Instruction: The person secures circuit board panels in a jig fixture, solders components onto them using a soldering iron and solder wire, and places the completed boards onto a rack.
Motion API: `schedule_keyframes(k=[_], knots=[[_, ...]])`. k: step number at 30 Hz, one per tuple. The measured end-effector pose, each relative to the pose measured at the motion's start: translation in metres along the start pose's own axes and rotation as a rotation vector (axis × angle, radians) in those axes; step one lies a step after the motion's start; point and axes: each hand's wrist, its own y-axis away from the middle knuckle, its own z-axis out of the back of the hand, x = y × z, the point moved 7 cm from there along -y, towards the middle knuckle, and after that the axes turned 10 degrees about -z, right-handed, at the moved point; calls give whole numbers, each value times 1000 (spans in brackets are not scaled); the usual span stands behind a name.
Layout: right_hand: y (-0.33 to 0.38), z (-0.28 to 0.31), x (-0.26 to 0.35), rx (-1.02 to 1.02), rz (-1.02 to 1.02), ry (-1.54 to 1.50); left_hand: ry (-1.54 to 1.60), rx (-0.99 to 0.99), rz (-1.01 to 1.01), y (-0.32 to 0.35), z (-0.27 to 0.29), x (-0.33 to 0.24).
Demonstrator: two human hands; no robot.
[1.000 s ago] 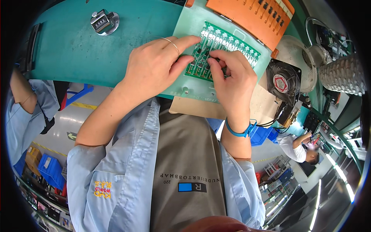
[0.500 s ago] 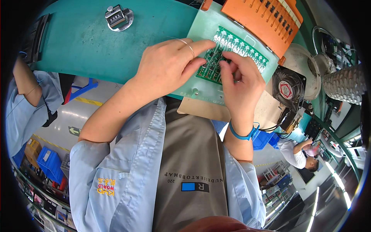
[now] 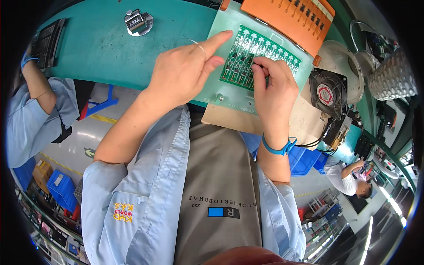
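Green against the pale fixture plate [image 3: 229, 95], the circuit board [image 3: 247, 59] lies flat on the teal bench [image 3: 97, 48], just beyond the bench's near edge. The right hand [image 3: 274, 88] rests on the board's near right part, thumb and forefinger pinched together on something too small to make out, most likely a component being seated among the dark parts in the rows. The left hand [image 3: 185, 73] hovers over the plate at the board's left edge, loosely open and holding nothing, its forefinger stretched toward the board's far corner. The step in hand looks like placing or pressing parts into the board; the next move probably calls for a steady, fine push from the right fingertips while the left hand keeps the plate from sliding. Farther off sit an orange tray [image 3: 287, 17], a small fan [image 3: 327, 92] to the right, and a metal tally counter [image 3: 138, 21] at the bench's far left
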Motion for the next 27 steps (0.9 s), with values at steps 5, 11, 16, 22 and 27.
schedule_keyframes(k=[5, 11, 16, 22, 27], knots=[[25, 23, -16, -38, -39, -129, 56, -22, 68, -19, 45, -12], [66, 37, -41, -28, -132, -219, -133, 89, 16, -102, 43, 1], [81, 53, -75, -129, -176, -243, -69, 214, 49, -129, 19, -21], [98, 55, -99, -174, -243, -210, -143, 157, -13, -61, -9, -15], [96, 51, -104, -155, -224, -206, -74, 123, 166, -43, -15, -4]])
